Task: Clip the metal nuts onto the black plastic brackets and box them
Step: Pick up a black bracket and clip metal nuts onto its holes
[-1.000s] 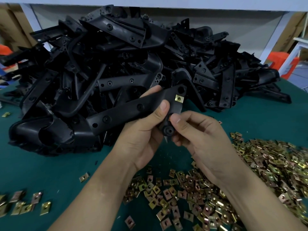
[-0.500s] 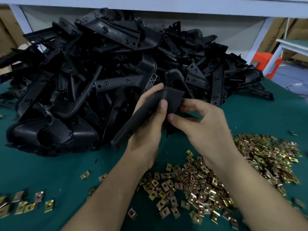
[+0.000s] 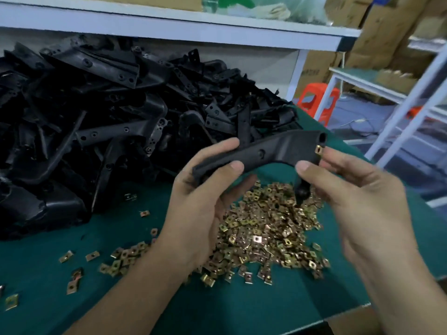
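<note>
Both my hands hold one black plastic bracket [image 3: 271, 151] above the green table [image 3: 36, 274]. My left hand [image 3: 203, 197] grips its left end, thumb on the front face. My right hand [image 3: 358, 197] pinches the right end, where a brass metal nut [image 3: 318, 149] is clipped on near the corner. A black peg [image 3: 301, 191] on the bracket points down beside my right thumb. Under the hands lies a heap of loose brass nuts [image 3: 271, 230].
A big pile of black brackets [image 3: 101, 117] fills the table's back left. Scattered nuts [image 3: 72, 284] lie at the front left. The table's right edge [image 3: 346, 313] is close. Beyond stand an orange stool [image 3: 314, 97], white frames [image 3: 399, 117] and cardboard boxes [image 3: 377, 32].
The view has swung right. The bracket has been turned and carried right, so its clipped nut faces me again. My right hand has shifted to the bracket's right end.
</note>
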The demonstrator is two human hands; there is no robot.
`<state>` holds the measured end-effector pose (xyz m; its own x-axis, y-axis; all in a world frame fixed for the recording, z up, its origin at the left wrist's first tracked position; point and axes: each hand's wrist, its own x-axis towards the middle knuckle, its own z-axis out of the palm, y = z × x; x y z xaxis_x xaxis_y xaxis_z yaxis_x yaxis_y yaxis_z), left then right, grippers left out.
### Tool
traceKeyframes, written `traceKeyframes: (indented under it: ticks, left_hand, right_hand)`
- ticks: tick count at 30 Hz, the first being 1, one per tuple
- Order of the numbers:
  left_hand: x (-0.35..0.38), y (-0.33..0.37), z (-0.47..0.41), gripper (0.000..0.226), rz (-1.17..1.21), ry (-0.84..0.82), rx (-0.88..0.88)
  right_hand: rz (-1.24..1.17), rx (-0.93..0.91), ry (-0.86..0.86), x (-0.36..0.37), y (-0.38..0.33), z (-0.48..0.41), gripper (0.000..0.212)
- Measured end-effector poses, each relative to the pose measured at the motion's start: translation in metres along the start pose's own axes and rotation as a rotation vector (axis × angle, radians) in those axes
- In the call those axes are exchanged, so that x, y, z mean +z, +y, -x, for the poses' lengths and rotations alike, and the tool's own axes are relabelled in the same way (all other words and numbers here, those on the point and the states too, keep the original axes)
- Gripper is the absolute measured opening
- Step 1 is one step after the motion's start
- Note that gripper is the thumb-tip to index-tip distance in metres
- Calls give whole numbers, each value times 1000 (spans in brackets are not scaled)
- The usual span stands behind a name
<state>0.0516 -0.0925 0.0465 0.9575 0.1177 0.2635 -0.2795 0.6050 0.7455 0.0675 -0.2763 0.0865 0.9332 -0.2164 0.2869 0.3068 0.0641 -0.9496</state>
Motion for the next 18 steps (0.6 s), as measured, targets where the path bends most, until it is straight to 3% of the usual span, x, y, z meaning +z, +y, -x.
traceKeyframes:
  ticks: [6, 10, 14, 18]
  left_hand:
    - [74, -48, 33, 16, -128, 24, -87]
    - [120, -84, 57, 27, -206, -94, -179]
    - [149, -114, 82, 29, -286, -234, -335]
    - [158, -142, 106, 35, -545, -404, -463]
  right_hand:
    - [127, -110, 228, -101, -25, 29, 39]
    - [164, -92, 383, -162, -25, 60, 44]
    - [221, -10, 556, -211, -18, 100, 52]
    - [380, 177, 625, -248, -2, 143, 49]
